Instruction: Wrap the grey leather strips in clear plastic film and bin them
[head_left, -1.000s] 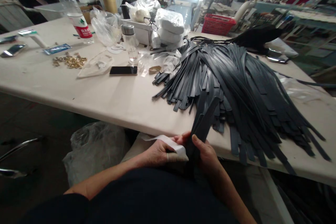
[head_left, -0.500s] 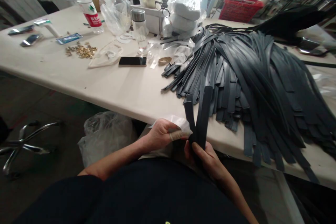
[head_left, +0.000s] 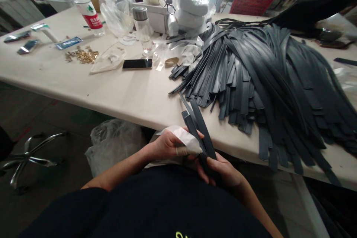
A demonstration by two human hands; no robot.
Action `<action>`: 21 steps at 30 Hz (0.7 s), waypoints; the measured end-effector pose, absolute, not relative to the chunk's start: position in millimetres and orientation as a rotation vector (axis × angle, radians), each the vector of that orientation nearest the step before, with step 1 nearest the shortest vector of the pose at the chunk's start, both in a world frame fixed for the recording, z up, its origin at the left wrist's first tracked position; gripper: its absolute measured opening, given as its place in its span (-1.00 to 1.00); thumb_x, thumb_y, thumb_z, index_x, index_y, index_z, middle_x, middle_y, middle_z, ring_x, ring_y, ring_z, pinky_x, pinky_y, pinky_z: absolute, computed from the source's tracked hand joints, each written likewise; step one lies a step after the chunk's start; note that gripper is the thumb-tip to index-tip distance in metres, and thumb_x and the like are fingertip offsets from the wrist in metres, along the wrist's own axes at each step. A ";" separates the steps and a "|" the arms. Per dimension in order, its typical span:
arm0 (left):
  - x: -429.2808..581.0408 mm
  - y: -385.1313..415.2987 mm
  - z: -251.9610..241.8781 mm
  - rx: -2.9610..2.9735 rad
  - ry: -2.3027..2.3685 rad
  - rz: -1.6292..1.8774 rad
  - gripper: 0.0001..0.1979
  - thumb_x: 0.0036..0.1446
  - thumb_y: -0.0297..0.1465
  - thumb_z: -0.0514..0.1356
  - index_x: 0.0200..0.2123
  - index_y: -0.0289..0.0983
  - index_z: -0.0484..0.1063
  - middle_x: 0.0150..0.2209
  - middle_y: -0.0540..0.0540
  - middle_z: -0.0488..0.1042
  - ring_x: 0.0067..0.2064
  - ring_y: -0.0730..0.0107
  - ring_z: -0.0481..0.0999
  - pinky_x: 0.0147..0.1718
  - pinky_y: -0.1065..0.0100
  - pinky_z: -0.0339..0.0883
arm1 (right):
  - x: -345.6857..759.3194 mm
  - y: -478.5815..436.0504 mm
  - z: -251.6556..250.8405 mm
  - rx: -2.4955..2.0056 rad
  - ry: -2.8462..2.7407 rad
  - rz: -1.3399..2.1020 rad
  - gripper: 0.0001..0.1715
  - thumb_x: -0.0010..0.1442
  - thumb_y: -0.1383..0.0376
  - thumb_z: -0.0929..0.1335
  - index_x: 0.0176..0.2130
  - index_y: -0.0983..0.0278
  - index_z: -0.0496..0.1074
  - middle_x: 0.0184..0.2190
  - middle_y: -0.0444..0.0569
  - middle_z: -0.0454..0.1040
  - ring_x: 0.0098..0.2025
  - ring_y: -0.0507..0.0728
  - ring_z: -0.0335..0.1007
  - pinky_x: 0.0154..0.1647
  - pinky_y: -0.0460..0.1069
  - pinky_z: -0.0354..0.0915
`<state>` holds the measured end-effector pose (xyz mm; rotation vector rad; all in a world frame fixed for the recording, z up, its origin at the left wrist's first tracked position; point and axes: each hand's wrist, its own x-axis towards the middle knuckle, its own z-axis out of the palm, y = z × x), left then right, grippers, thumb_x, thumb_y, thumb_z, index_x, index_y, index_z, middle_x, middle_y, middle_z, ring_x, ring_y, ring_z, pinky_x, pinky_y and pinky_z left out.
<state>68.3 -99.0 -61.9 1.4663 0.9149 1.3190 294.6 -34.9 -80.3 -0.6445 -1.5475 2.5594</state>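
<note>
Just in front of my body, my left hand (head_left: 169, 145) is closed on a piece of white paper (head_left: 185, 137); tape is wrapped round one of its fingers. Some of its fingers also touch dark straps (head_left: 199, 124). My right hand (head_left: 220, 167) grips these straps lower down, thumb on top, and their ends point up toward the table edge. Beyond them a large pile of dark grey straps (head_left: 251, 67) spreads over the right part of the table, with many ends hanging over the front edge.
On the table (head_left: 111, 96) are a phone (head_left: 137, 64), a glass flask (head_left: 143, 33), a plastic bottle (head_left: 90, 18), small gold metal pieces (head_left: 87, 55) and clear bags. Glasses (head_left: 167, 5) rest on a white box. A red basket (head_left: 252, 0) stands behind. Below left are a plastic bag (head_left: 114, 145) and a chair base.
The held straps have tilted left, and their ends now lie closer together. My left hand's fingers have come round them. The view has shifted slightly.
</note>
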 end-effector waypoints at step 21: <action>81.0 -101.5 -72.6 1.376 1.119 1.304 -0.76 0.09 -0.22 0.34 -0.29 -0.28 0.62 -0.29 -0.13 0.54 -0.29 0.29 0.52 -0.26 0.34 0.40 | 287.2 -44.0 -67.4 -0.980 -1.625 2.120 -0.52 0.18 -0.06 0.44 -0.29 0.33 0.49 -0.50 -0.05 0.53 -0.49 0.04 0.42 -0.48 -0.11 0.31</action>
